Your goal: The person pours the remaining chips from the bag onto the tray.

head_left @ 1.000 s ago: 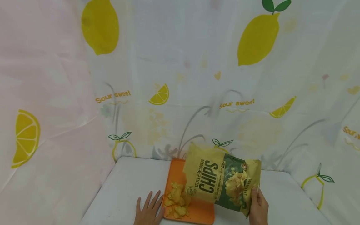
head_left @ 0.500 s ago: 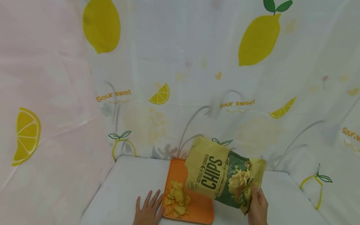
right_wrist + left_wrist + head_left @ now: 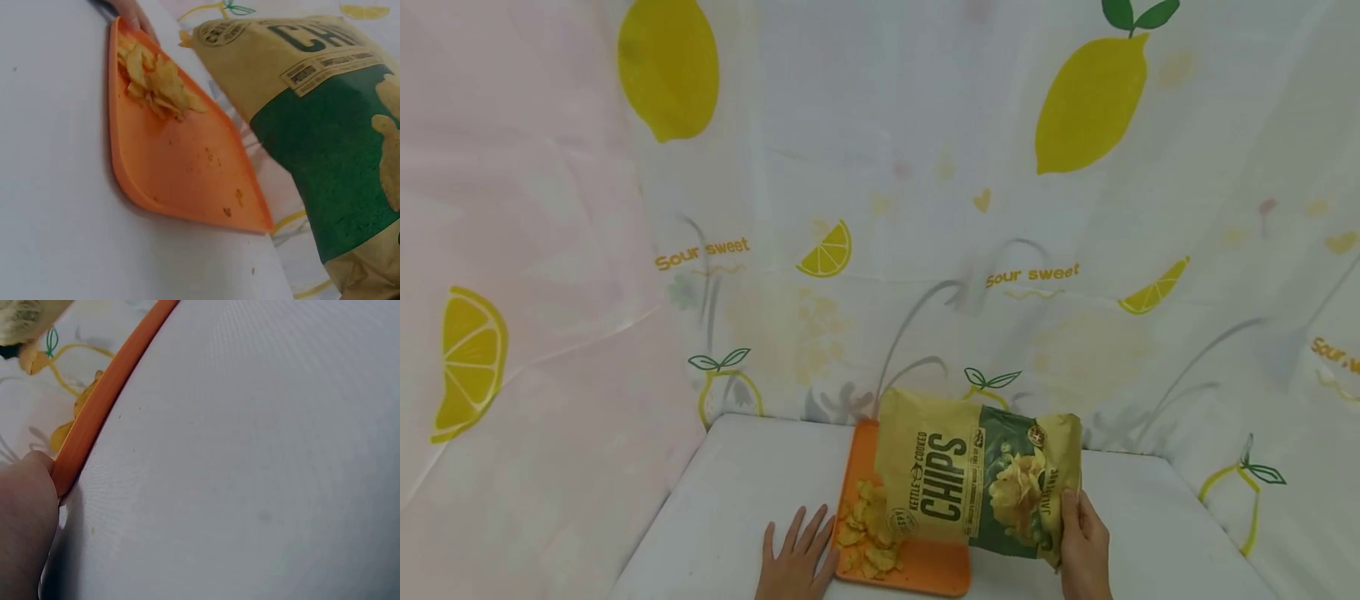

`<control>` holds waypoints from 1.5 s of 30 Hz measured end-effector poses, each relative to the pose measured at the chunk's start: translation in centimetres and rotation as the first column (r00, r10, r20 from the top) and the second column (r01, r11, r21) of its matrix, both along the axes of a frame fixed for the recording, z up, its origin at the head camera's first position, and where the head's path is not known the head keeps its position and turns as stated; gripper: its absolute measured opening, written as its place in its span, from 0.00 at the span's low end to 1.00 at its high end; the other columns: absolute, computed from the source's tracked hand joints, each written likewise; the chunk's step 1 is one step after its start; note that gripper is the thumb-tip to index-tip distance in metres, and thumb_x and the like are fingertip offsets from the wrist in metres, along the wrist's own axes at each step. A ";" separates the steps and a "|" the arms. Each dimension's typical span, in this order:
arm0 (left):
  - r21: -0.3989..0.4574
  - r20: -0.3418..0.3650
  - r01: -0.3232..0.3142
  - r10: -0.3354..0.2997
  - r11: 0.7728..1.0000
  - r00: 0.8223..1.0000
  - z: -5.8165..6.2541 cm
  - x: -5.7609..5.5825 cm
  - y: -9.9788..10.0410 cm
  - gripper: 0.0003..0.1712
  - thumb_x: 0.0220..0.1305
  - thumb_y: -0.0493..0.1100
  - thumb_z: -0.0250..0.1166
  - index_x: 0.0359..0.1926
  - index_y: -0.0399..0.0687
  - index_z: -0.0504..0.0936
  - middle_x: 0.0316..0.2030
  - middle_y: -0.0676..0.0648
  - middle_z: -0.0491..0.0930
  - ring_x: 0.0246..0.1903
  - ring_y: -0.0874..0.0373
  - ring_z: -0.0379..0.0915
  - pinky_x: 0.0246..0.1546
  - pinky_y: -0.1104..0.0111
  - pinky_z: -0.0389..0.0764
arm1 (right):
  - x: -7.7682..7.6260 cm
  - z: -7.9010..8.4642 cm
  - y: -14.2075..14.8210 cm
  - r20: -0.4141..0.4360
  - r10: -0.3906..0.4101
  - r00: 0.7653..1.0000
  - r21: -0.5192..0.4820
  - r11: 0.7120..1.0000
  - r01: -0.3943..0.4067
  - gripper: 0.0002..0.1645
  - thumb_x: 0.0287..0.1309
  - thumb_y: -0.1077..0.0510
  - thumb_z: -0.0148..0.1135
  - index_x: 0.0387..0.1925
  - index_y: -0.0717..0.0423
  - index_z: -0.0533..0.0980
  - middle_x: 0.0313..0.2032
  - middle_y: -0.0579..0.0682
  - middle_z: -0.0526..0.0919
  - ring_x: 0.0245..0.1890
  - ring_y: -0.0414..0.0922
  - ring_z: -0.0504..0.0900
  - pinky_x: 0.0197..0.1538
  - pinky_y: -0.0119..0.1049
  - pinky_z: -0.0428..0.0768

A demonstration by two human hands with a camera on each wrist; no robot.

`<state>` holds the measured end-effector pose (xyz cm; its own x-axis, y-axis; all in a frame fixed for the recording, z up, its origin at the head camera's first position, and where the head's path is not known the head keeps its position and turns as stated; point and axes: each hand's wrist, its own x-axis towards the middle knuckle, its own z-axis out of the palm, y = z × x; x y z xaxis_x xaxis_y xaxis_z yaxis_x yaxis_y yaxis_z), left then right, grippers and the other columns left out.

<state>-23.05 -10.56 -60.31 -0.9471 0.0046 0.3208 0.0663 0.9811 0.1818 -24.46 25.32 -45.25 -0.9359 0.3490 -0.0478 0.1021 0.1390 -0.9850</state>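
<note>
My right hand (image 3: 1086, 550) grips the right end of a tan and green bag of potato chips (image 3: 951, 477), thumb on its printed front. Held sideways, the bag slants over an orange tray (image 3: 936, 571), its left end above a heap of chips (image 3: 867, 537) at the tray's left. In the right wrist view a chip (image 3: 185, 39) shows at the bag's left end. My left hand (image 3: 796, 562) lies with fingers spread on the table beside the tray, its thumb at the tray's rim (image 3: 103, 394) in the left wrist view.
The tray lies on a white table (image 3: 752, 467). Small crumbs (image 3: 228, 211) dot the tray floor, and a few specks mark the tabletop. Behind and to the left hangs a lemon-printed curtain (image 3: 887, 167), close to the table's far edge.
The bag rises slightly to the right, then swings back down and left over the tray with my right hand. My left hand and the tray stay nearly in place.
</note>
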 end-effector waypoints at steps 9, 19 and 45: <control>0.071 0.009 -0.005 0.004 0.997 1.000 0.5 -0.4 0.0 0.31 0.59 0.72 0.39 0.60 0.72 0.65 0.63 0.62 0.64 0.66 0.54 0.56 0.65 0.44 0.43 | -0.2 0.2 -0.1 -0.006 -0.009 1.000 -0.027 1.000 0.009 0.43 0.56 0.28 0.30 0.68 0.43 0.49 0.58 0.42 0.63 0.38 0.16 0.68 0.38 0.13 0.73; 0.093 -0.002 0.004 -0.004 0.996 1.000 0.4 -0.8 -0.1 0.31 0.60 0.72 0.38 0.61 0.74 0.64 0.64 0.63 0.63 0.65 0.55 0.56 0.65 0.43 0.44 | -0.6 0.6 0.7 -0.013 -0.041 0.999 -0.097 0.994 0.040 0.40 0.54 0.28 0.34 0.66 0.40 0.54 0.41 0.26 0.69 0.37 0.20 0.71 0.38 0.16 0.75; 0.083 0.036 -0.006 0.003 0.997 0.999 -0.1 -0.4 0.1 0.32 0.58 0.73 0.37 0.60 0.74 0.65 0.63 0.62 0.63 0.66 0.54 0.55 0.66 0.44 0.42 | -0.3 0.5 0.5 -0.024 0.055 0.998 -0.121 0.991 -0.058 0.41 0.56 0.29 0.32 0.69 0.38 0.45 0.55 0.32 0.63 0.41 0.16 0.69 0.42 0.14 0.75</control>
<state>-23.46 -10.44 -60.38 -0.9579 -0.0246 0.2859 0.0543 0.9628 0.2647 -24.75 25.85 -44.70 -0.9552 0.2882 -0.0672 0.0771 0.0231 -0.9968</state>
